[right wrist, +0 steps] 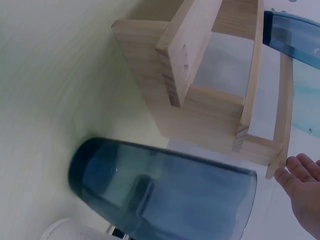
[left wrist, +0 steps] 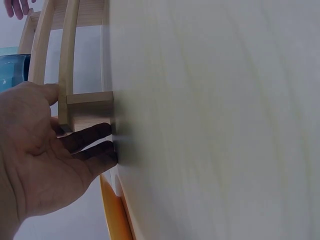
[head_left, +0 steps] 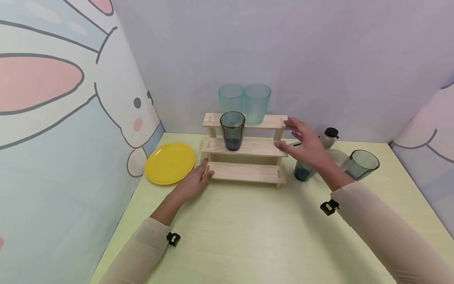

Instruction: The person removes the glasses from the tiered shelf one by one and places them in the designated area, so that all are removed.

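Note:
A three-step wooden rack (head_left: 244,172) stands against the back wall. My left hand (head_left: 193,182) grips the left end of its lowest board, thumb on top, other fingers around the end. At the right end of the top board, my right hand (head_left: 309,146) has its fingers extended and thumb spread; its fingertips (right wrist: 292,162) appear to touch the board's end. On the top board stand two pale teal cups (head_left: 231,96) (head_left: 257,103). A dark grey tumbler (head_left: 232,132) is upright on the middle board, left of centre. The lowest board carries nothing.
A yellow plate (head_left: 170,163) lies left of the rack. Right of it, partly behind my right arm, stand a dark tumbler (right wrist: 165,185), a black-capped container (head_left: 330,137), a clear round item and a tilted grey-green glass (head_left: 363,163). Walls bound the table behind and left.

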A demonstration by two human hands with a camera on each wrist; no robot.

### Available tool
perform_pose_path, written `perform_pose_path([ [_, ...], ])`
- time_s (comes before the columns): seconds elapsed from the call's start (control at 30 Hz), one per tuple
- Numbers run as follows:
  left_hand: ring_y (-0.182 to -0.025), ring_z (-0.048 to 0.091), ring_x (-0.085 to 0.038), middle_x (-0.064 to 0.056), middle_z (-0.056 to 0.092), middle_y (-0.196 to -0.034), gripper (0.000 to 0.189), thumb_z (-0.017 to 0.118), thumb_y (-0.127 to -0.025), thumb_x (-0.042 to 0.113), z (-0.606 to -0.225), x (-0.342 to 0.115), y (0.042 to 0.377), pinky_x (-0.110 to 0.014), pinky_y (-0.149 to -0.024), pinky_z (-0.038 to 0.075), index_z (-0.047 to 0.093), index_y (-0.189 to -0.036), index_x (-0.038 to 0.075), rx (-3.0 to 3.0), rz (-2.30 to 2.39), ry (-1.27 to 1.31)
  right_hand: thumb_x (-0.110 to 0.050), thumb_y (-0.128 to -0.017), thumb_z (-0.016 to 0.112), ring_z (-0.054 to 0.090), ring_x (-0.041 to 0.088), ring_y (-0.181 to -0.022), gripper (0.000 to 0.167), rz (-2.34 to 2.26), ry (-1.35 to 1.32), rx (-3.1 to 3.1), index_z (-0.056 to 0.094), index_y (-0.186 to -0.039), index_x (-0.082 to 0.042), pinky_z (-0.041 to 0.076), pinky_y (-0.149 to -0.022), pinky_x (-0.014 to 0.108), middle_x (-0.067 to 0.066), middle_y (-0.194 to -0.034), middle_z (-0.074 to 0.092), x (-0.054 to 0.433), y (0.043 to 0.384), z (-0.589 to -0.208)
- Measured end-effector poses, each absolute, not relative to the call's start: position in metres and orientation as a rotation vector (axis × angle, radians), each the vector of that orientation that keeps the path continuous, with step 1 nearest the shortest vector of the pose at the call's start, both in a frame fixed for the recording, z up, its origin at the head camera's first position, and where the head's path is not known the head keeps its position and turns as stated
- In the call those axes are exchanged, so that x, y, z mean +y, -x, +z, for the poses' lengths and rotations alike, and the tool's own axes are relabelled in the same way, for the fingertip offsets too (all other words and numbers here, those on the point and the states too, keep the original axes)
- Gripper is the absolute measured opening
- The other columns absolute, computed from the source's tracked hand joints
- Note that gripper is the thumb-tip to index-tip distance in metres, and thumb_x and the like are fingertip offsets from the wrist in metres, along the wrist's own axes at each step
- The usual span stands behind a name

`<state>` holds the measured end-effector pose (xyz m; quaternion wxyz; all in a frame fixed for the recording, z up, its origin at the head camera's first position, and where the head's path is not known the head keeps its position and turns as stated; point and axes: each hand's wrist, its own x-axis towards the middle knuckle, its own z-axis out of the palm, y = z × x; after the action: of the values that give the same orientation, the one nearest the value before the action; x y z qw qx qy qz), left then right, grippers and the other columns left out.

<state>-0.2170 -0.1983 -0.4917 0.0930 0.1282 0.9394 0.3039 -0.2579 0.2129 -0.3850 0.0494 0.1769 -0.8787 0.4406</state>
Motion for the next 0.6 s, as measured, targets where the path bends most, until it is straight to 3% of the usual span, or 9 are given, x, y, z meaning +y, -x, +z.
perform_pose_path([
  [0.33, -0.164, 0.04, -0.041, -0.024, 0.038, -0.177, 0.082, 0.042, -0.119, 0.053, -0.493, -0.199, 0.217, -0.059, -0.133, 0.036, 0.014, -0.177, 0.002, 2.784, 0.908, -0.383, -0.04, -0.1, 0.084, 0.045, 0.034, -0.162, 0.095, 1.39, -0.641, -2.651, 0.032, -0.175, -0.014, 0.038, -0.133, 0.054, 0.014, -0.172, 0.049, 0.175, 0.265, -0.388],
  [0.6, -0.164, 0.04, -0.041, -0.023, 0.037, -0.177, 0.083, 0.041, -0.119, 0.054, -0.494, -0.2, 0.218, -0.059, -0.133, 0.035, 0.014, -0.177, 0.001, 2.787, 0.916, -0.393, -0.038, -0.097, 0.087, 0.052, 0.036, -0.156, 0.096, 1.432, -0.701, -2.614, 0.036, -0.172, -0.006, 0.043, -0.13, 0.052, 0.018, -0.167, 0.053, 0.144, 0.27, -0.388],
])
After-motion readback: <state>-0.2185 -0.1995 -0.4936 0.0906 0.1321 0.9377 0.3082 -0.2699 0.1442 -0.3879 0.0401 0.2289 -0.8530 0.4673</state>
